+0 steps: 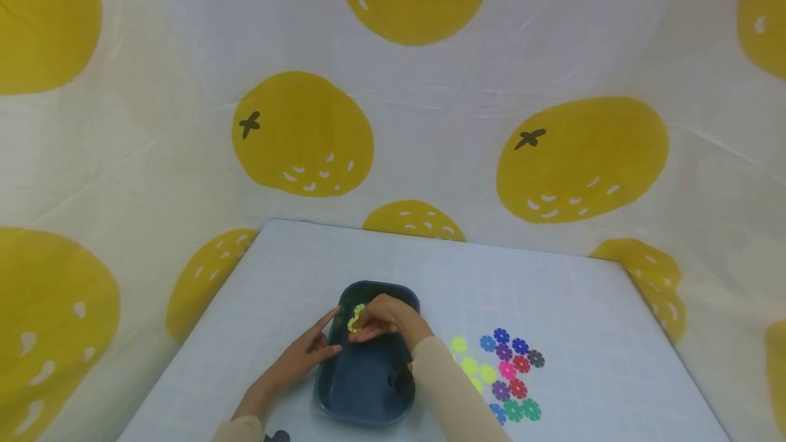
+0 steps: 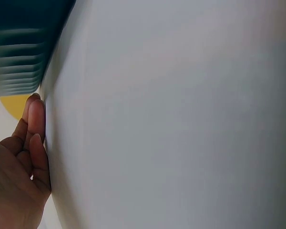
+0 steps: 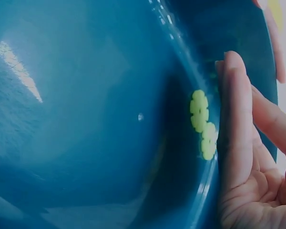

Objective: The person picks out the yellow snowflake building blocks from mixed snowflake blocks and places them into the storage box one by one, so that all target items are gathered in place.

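A dark blue basin [image 1: 359,394] with rounded corners stands on the white-covered table. My left hand [image 1: 307,348] is at its left side, fingers stretched out, with fingertips at the rim. In the left wrist view, the left hand [image 2: 26,157] shows beside the basin's ribbed wall [image 2: 19,62]. My right hand [image 1: 387,316] reaches into the far part of the basin. Yellow-green notched discs [image 3: 199,110] are by its fingers, near the basin wall. In the right wrist view, the nearest fingers of the right hand [image 3: 243,143] look straight; its thumb is hidden, and I cannot tell whether it pinches a disc.
Right of the basin lie several yellow-green discs [image 1: 469,366], partly behind the right sleeve [image 1: 451,387]. Beyond them are more notched discs in blue, purple, pink, red [image 1: 518,388], green [image 1: 531,409] and black. A cloth [image 1: 430,135] printed with yellow fruit hangs behind the table.
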The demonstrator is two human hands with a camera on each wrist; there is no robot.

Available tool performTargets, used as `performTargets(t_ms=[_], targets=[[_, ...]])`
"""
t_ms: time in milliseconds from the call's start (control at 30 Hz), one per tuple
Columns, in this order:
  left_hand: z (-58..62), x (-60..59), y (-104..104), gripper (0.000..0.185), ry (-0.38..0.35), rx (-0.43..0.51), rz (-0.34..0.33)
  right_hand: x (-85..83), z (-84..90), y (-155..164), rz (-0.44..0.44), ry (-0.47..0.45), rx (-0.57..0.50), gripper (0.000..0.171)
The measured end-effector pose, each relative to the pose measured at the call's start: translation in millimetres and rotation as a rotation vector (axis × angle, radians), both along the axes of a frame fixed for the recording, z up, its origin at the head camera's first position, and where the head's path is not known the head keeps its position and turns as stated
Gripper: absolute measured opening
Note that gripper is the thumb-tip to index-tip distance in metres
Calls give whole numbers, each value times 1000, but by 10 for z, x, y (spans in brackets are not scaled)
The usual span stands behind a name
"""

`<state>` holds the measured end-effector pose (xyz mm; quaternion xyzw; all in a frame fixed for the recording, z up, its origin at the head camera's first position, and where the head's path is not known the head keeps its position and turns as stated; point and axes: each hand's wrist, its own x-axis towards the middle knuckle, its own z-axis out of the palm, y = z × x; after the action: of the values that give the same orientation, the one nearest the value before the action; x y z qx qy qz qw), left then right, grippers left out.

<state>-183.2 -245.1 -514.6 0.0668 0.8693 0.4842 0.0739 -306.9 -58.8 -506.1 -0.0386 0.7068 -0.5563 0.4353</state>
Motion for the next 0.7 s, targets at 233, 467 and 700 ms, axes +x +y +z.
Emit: performTargets(t_ms=[233,467,700], targets=[[43,18,30,70,-34,-2,34,1,-24,2,64,9,57,14],[-4,-6,11,70,-29,10,20,57,-93,-32,87,32,98,11],[-357,-123,-70,71,-3,2,43,119,-125,-68,60,29,127,10]])
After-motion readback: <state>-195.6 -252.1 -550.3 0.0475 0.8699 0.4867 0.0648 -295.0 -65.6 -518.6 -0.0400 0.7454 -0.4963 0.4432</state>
